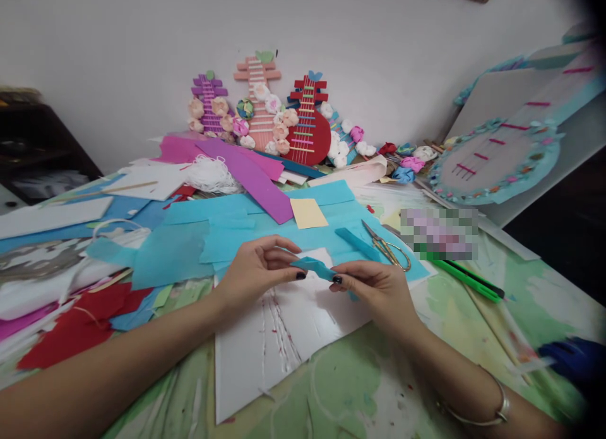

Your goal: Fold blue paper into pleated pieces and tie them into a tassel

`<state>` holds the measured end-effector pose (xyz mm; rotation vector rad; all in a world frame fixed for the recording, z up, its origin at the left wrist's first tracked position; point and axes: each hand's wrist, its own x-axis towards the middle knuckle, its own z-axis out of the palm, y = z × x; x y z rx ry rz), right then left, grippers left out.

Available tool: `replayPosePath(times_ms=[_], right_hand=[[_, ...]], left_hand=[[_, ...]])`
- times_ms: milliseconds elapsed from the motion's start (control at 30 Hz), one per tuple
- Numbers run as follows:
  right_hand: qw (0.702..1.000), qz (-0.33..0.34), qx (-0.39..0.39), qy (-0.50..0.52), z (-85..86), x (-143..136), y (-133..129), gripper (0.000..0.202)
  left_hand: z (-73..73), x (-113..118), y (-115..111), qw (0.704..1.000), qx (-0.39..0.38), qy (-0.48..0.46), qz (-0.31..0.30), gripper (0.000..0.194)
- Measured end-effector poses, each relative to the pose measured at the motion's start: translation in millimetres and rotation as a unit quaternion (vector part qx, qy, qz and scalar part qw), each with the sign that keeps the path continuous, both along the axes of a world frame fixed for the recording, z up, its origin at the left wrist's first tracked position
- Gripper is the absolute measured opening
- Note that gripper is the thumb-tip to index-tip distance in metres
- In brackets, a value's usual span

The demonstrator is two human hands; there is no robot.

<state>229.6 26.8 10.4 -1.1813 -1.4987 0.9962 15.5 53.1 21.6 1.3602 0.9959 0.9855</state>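
Note:
Between my two hands stretches a small folded strip of blue crepe paper. My left hand pinches its left end between thumb and fingers, and my right hand grips the right end the same way. Below them lies a white board marked with dried glue streaks and red specks. Large sheets of blue crepe paper spread behind the hands. A separate blue strip rests there, beside gold-handled scissors with their blades pointing away from me.
A green utility knife lies to the right. Red paper, white string, a purple strip and a cream card lie around. Decorated paper instruments lean on the wall; a larger one stands at right.

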Motion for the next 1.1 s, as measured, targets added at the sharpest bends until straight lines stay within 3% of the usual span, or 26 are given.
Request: replayPosePath(times_ms=[167, 400, 967, 1100], right_hand=[[0.999, 0.026, 0.029, -0.025, 1.6, -4.2, -4.4, 0.010], [0.998, 0.041, 0.012, -0.035, 1.3, -4.8, -5.5, 0.012], [0.999, 0.034, -0.020, -0.004, -1.0, -4.6, -1.7, 0.014], [0.999, 0.047, -0.022, -0.008, -1.8, -3.7, -0.3, 0.013]], left_hand=[[-2.1, 4.9, -2.6, 0.998, -0.050, 0.011, -0.043, 0.045], [-0.9, 6.4, -7.5, 0.995, -0.067, -0.007, -0.067, 0.014], [-2.3, 5.5, -5.7, 0.991, -0.119, -0.036, -0.044, 0.016], [0.9, 7.2, -5.7, 0.995, -0.091, -0.016, -0.027, 0.012]])
